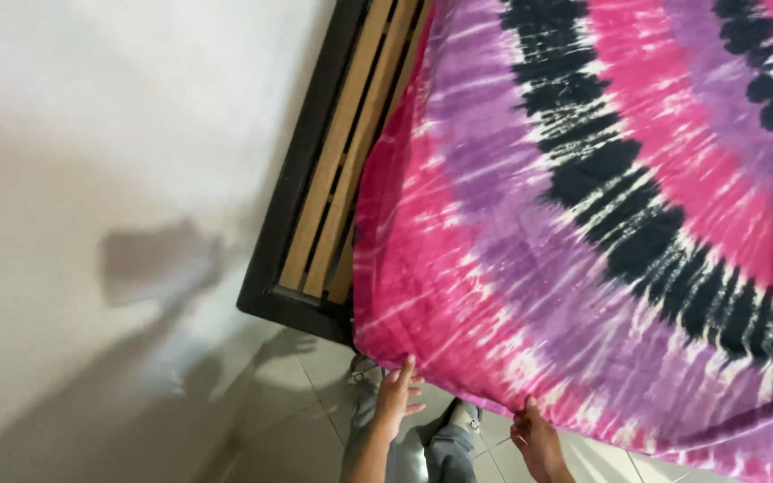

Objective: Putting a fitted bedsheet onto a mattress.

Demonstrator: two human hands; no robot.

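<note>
We see the tie-dye sheet (583,206) spread over the bed; our left hand (395,398) and right hand (537,438) grasp its near edge, slats (342,152) beyond the left hand still bare.

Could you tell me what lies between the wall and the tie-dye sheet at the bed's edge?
In the head view, the dark bed frame with bare wooden slats lies between the wall and the sheet.

Bare forearms, grey trousers (422,452), strapped sandals (467,416).
</note>
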